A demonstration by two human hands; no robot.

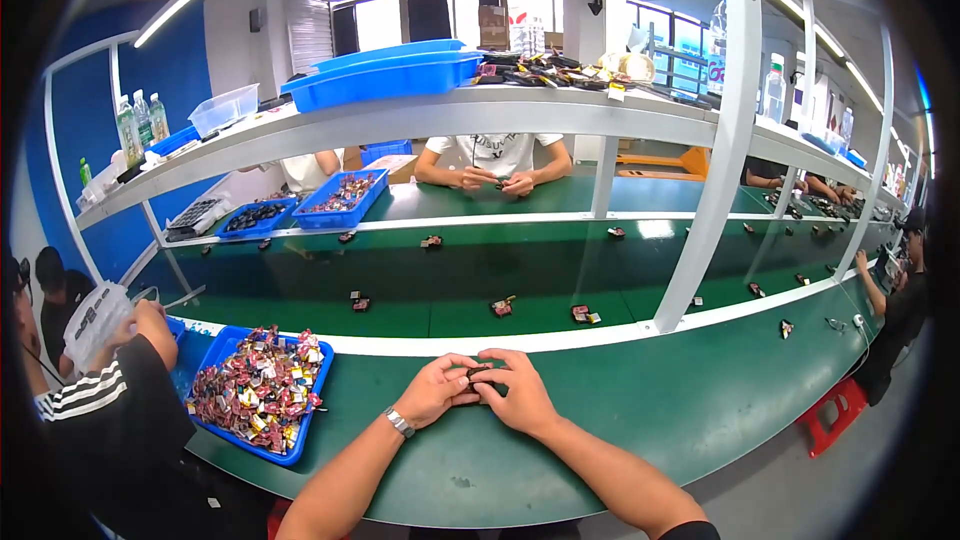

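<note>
Close together above the green worktop (620, 390), my left hand (434, 392) and my right hand (520, 395) meet around a small dark piece (479, 376). Fingers of both hands pinch it from either side and cover most of it, so its exact kind does not show. A metal-banded watch sits on my left wrist. To the left of my hands stands a blue tray (322, 380) heaped with small assemblies (255, 390) in dark red, black, yellow and white.
Beyond a white rail, a green conveyor belt (450, 270) carries several small assemblies, spaced apart. White posts (705, 160) hold a shelf (560, 118) with blue trays and bottles. Across the belt, a person's hands (495, 180) handle something small. Other people stand at left and right; a red stool (835, 412) is at right.
</note>
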